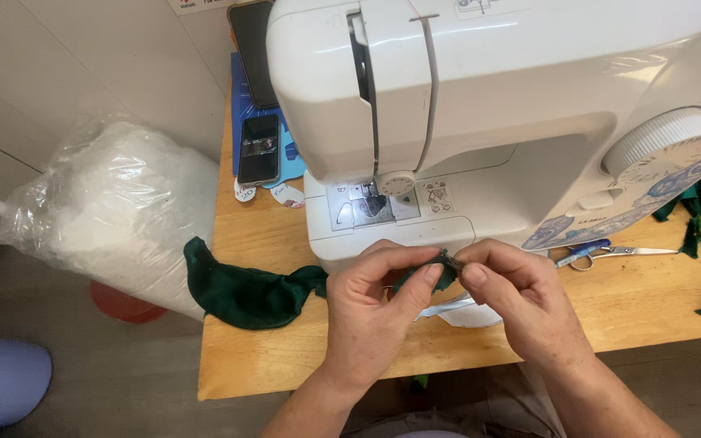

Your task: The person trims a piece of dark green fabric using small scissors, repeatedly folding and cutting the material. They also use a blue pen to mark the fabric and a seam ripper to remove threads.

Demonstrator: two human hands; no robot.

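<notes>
A wooden table [277, 357] bears a white sewing machine [480, 122]. Left hand [375, 312] and right hand [521, 304] both pinch the dark green fabric [245, 292] before it; folding neatly likely needs even tension between the 2 hands.

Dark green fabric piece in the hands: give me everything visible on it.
The dark green fabric piece looks like soft, slightly plush cloth, crumpled and folded. Its wide end lies on the light wooden table and hangs a little over the left edge. It narrows toward the right, where the left hand and the right hand pinch a small bunched end between thumbs and fingers, just in front of the white sewing machine. No seams or print can be made out.
</notes>
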